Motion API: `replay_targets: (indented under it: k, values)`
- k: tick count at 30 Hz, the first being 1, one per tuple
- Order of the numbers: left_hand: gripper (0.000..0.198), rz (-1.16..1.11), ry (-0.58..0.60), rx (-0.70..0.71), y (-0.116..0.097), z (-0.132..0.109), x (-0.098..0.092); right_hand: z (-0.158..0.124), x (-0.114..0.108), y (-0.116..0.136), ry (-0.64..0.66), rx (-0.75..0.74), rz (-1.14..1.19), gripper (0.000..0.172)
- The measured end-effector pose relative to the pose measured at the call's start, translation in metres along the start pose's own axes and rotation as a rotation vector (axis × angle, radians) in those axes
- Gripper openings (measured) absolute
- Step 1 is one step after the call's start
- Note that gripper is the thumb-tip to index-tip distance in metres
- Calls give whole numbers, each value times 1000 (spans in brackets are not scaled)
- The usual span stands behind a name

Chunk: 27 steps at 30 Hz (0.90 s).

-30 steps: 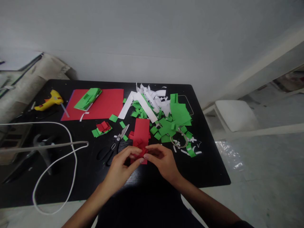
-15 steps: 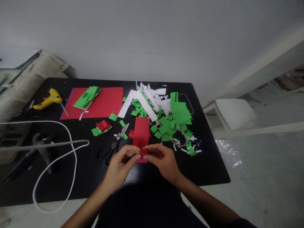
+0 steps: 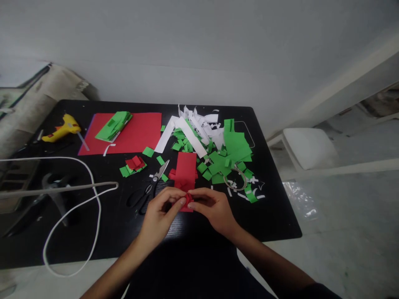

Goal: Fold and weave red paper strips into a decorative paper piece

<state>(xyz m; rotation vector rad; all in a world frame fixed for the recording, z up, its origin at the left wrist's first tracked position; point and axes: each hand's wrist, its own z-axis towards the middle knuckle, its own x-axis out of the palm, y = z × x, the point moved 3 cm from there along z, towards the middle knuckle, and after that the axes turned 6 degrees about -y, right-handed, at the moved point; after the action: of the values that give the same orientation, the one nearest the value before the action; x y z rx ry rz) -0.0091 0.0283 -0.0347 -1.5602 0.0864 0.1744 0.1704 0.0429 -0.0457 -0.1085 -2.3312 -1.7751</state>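
Between my fingertips is a small folded red paper piece (image 3: 187, 200). My left hand (image 3: 162, 211) pinches it from the left, thumb and fingers together. From the right, my right hand (image 3: 215, 209) grips the same piece. Just beneath and beyond it lies a red paper strip (image 3: 186, 165), with more small red pieces on and beside it. Black-handled scissors (image 3: 149, 187) lie partly open, left of the strip and close to my left hand. My fingers partly hide the folded piece, so its exact shape is hard to tell.
Green paper pieces (image 3: 237, 146) and white strips (image 3: 193, 137) are heaped beyond my hands, near a tape ring (image 3: 243, 187). Leftward lie a red sheet (image 3: 140, 133), a green bundle (image 3: 112, 127), a yellow glue gun (image 3: 64, 128) and a looped white cable (image 3: 99, 207).
My fingertips have shifted slightly around the small red piece, which shows a little more between them. Both hands remain in nearly the same place.
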Motion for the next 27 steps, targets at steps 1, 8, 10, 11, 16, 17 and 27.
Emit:
replay_targets:
  k: [1, 8, 10, 11, 16, 17, 27]
  values:
    - [12, 24, 4, 30, 0, -1, 0, 0, 0, 0, 1, -12, 3, 28]
    - [14, -14, 44, -25, 4, -3, 1, 0, 2, 1, -3, -23, -27, 25]
    - [14, -49, 49, -47, 3, -3, 1, 0, 2, 1, -8, -16, -29, 26]
    - [12, -56, 48, -38, 2, -2, 1, 0, 1, 1, -12, -10, -31, 26]
    - [10, -82, 114, -22, -4, 0, 1, -1, 1, 0, -9, 18, -45, 26]
    - [11, -85, 129, -35, -5, 0, 1, -1, 1, -1, -3, 18, -41, 26]
    - [21, -95, 177, -112, -2, 1, 1, -2, 2, -1, 20, 36, -39, 29]
